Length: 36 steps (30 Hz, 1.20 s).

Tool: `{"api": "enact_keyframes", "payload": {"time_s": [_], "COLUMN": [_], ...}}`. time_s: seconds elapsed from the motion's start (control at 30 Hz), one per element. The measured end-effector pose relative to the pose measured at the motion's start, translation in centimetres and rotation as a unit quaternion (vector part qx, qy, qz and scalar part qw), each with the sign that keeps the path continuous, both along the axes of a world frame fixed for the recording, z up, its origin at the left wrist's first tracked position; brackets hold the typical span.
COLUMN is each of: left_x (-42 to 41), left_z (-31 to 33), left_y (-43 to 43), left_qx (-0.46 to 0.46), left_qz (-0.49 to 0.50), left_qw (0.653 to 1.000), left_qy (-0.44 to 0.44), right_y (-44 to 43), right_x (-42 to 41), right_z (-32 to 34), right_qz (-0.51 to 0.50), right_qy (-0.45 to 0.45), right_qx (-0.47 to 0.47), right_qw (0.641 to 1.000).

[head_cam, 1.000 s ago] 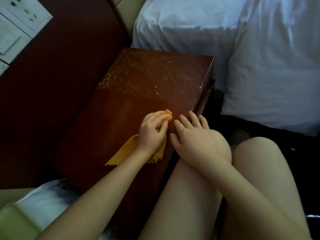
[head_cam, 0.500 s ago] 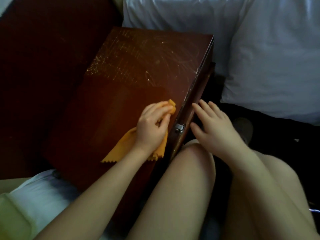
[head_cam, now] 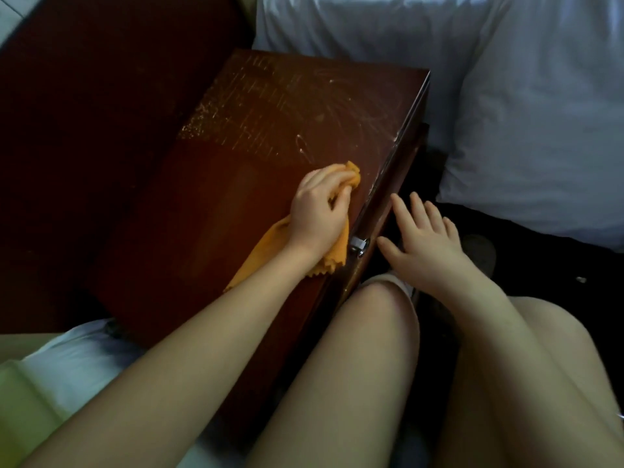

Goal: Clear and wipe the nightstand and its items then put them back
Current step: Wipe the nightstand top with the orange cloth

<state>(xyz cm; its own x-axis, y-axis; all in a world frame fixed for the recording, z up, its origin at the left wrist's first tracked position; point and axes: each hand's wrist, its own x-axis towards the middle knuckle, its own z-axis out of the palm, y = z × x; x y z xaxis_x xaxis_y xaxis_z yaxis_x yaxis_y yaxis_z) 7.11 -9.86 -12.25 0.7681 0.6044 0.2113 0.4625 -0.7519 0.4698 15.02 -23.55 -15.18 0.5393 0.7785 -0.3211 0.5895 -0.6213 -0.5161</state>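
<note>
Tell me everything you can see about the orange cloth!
The orange cloth is a thin, soft-looking rag with zigzag-cut edges. It lies on top of the dark wooden nightstand, near one edge. The left hand grips it, with the fingers curled round a bunched end that pokes out past the fingertips. The rest trails flatter under the wrist, back toward the person. Nothing else touches it.
</note>
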Motion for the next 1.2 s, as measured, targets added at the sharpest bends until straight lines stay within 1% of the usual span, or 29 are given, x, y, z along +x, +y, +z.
{"api": "enact_keyframes", "payload": {"time_s": [0.1, 0.17, 0.27, 0.4, 0.47, 0.57, 0.67, 0.73, 0.83, 0.9, 0.97, 1.03, 1.07, 1.2], "left_x": [-3.0, -4.6, -4.1, 0.2, 2.3, 3.4, 2.0, 0.2, -3.3, -5.2, -5.4, -3.8, -2.7, 1.3], "left_z": [0.1, 0.0, -0.2, -0.2, -0.1, 0.3, 0.3, 0.3, 0.2, 0.1, 0.1, 0.1, 0.2, 0.2], "left_y": [0.0, 0.4, 1.0, 1.6, 1.7, 1.6, 1.8, 1.8, 1.6, 1.7, 2.2, 2.6, 2.7, 2.7], "left_qx": [-0.012, -0.014, -0.003, 0.005, 0.006, 0.019, 0.044, 0.042, 0.019, 0.019, 0.031, 0.039, 0.038, 0.023], "left_qz": [-0.092, -0.124, -0.121, -0.073, -0.088, -0.157, -0.253, -0.286, -0.3, -0.319, -0.339, -0.336, -0.318, -0.214], "left_qw": [0.996, 0.992, 0.993, 0.997, 0.996, 0.987, 0.964, 0.953, 0.95, 0.945, 0.938, 0.938, 0.945, 0.976], "left_qy": [0.007, 0.005, 0.008, 0.01, 0.005, 0.016, 0.067, 0.094, 0.089, 0.076, 0.072, 0.074, 0.069, 0.03], "right_y": [0.0, -0.2, -0.9, -1.6, -1.5, -1.4, -1.3, -1.3, -1.4, -1.6, -1.5, -1.2, -1.0, -0.2], "right_x": [1.0, 1.5, 2.3, 2.6, 2.6, 2.8, 3.0, 3.0, 3.1, 3.0, 2.6, 2.1, 1.9, 1.6], "right_z": [-0.2, -0.5, -1.0, -1.4, -1.5, -1.6, -1.5, -1.4, -1.0, -0.9, -0.8, -0.7, -0.7, -0.7], "right_qz": [0.011, 0.019, 0.014, 0.019, 0.025, 0.023, 0.013, 0.008, 0.006, 0.005, 0.01, 0.02, 0.024, 0.024], "right_qy": [0.0, -0.014, -0.026, -0.029, -0.024, -0.004, 0.011, 0.01, 0.007, -0.017, -0.044, -0.052, -0.051, -0.051], "right_qx": [-0.017, -0.021, -0.03, -0.064, -0.079, -0.105, -0.123, -0.125, -0.13, -0.133, -0.134, -0.126, -0.117, -0.09], "right_qw": [1.0, 0.999, 0.999, 0.997, 0.996, 0.994, 0.992, 0.992, 0.992, 0.991, 0.99, 0.991, 0.991, 0.994]}}
